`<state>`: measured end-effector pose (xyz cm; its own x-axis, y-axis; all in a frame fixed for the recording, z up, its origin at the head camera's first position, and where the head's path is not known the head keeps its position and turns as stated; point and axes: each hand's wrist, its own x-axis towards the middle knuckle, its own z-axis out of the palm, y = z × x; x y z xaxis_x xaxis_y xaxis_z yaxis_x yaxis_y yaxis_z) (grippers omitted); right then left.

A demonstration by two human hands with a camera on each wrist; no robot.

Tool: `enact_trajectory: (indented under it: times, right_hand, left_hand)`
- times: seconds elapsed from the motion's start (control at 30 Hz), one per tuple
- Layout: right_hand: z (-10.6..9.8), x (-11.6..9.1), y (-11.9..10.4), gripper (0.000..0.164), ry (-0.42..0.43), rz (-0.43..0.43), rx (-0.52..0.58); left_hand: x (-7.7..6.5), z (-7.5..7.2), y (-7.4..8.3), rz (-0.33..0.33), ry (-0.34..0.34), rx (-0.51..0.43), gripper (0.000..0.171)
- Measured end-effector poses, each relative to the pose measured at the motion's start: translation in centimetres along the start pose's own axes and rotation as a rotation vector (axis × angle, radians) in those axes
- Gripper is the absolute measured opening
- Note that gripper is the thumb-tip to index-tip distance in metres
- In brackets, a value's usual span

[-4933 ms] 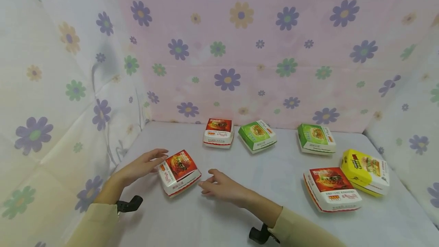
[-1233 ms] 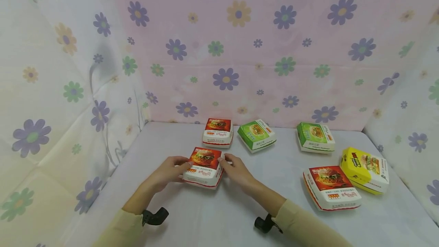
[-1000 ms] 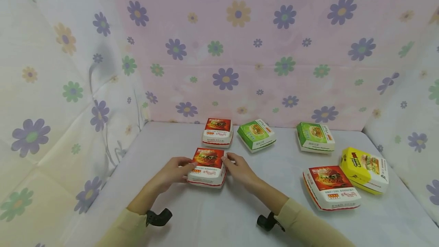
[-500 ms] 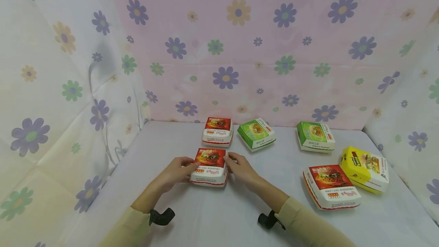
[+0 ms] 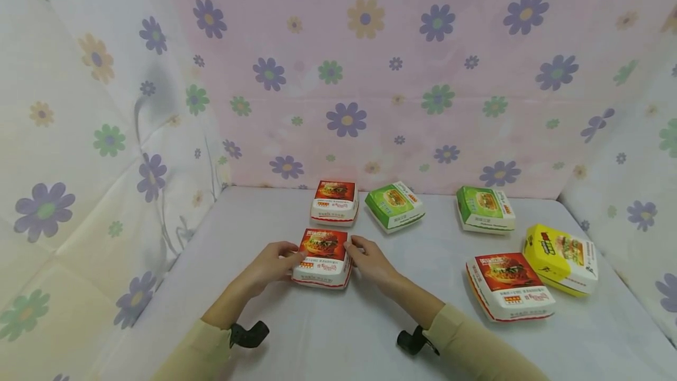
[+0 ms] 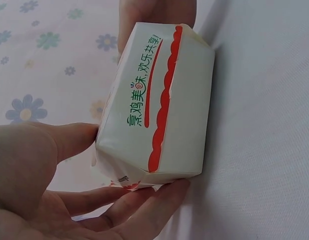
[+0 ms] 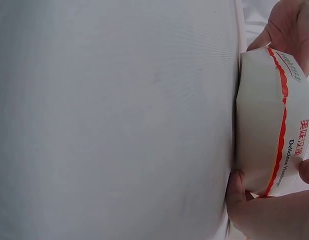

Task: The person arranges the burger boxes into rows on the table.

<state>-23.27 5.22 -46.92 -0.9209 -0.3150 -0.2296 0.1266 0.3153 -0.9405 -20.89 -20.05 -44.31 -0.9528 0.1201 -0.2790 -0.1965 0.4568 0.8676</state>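
A red and white burger box [image 5: 320, 260] is gripped from both sides by 2 hands, near the front middle of the white table [image 5: 317, 340]. Its left side is held by the left hand [image 5: 272, 264], with the thumb placed at the top edge and the fingers spread along the side wall. Its right side is pinched by the right hand [image 5: 374, 261], with the thumb laid near the top edge. The 2 hands are kept apart by the box. Just behind it, a 2nd red box [image 5: 334, 203] is placed, with a green box [image 5: 395, 207] beside that. Another green box [image 5: 486, 210] is set farther right. At the right, a 3rd red box [image 5: 509, 287] and a yellow box [image 5: 562, 259] are seen side by side; whether they touch cannot be told. A black device [image 5: 250, 334] is worn on the left wrist, and a matching device [image 5: 414, 341] on the right. The table is backed by a flowered cloth [image 5: 396, 87].
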Motion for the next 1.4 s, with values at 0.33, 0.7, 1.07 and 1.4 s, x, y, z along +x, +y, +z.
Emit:
enact_trajectory:
  times: [0.33,0.7,1.07,1.4]
  right_hand:
    - [0.1,-0.1,-0.2,0.063,-0.012,0.004,-0.002]
    - [0.1,-0.1,-0.5,0.060,-0.008,0.036,-0.022]
    - [-0.7,-0.6,-1.0,0.056,0.010,0.031,-0.003]
    - [-1.6,-1.5,-1.5,0.053,0.002,0.007,-0.074]
  left_hand:
    - [-0.1,0.1,0.0,-0.004,0.001,0.023,0.053]
    - [-0.4,0.0,-0.1,0.000,-0.011,0.089,0.063]
    - [-0.7,-0.7,-0.1,0.022,-0.009,0.126,0.073]
    - [-1.1,-1.7,0.1,0.104,0.078,0.273,0.058]
